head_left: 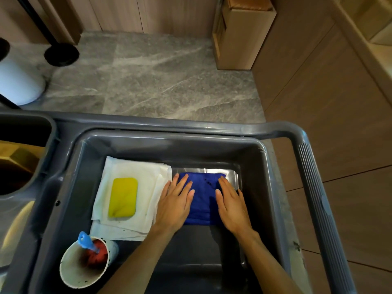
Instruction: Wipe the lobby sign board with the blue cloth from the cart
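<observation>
Grey marble-look floor (161,77) up top, wood panelling behind it, a cardboard box (241,37) standing against the wall at upper right. White cylindrical bin (19,83) at far left, with a black round stand base (61,54) just beyond it.

Grey plastic cart (322,187) fills the lower frame, ribbed handle running down the right side. Deep tub (263,177) set in the cart top; second compartment at far left holds something brown, possibly cardboard, too dark to call.

Blue cloth (202,200) lies folded flat on the tub floor, right of centre. Few dark specks on its top surface. Touching or slightly overlapping its left edge: a stack of white cloths (148,181), with a yellow sponge (123,197) lying on top of the stack. White cup (84,263) sits at the tub's near-left corner, tilted toward the camera, red material inside and a blue-handled tool (84,240) sticking out.

Left hand (175,203): palm down, fingers straight and slightly spread, resting on the left edge of the blue cloth, heel partly over the white stack. Right hand (232,205): palm down, fingers straight and close together, resting on the right edge of the cloth. Neither hand grips anything; both lie flat on it. Bare forearms enter from the bottom edge. Centre strip of the cloth shows between the two hands.
</observation>
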Demonstrator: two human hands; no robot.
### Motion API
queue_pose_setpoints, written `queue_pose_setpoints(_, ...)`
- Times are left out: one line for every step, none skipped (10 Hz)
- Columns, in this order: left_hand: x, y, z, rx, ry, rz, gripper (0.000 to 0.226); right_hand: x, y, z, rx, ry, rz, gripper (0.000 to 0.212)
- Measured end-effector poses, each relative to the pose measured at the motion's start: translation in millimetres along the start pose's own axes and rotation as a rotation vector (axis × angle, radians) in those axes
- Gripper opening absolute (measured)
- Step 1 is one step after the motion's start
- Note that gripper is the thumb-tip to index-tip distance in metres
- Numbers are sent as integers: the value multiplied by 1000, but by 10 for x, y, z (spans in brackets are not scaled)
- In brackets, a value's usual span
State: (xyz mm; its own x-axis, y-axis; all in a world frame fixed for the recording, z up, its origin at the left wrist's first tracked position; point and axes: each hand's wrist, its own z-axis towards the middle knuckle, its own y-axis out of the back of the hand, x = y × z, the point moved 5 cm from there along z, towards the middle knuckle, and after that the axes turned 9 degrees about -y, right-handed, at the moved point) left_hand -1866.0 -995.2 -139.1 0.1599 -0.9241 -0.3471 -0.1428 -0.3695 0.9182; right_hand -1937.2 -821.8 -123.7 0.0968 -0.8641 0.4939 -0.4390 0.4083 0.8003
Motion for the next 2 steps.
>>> queue_pose_setpoints(-73, 224, -139, -149, -11, 3, 56, 109, 189, -196, -252, 44, 33, 39)
queue_pose_setpoints(-150, 347, -242, -252, -27, 26, 62, 240, 162, -330, -262, 124, -80, 47)
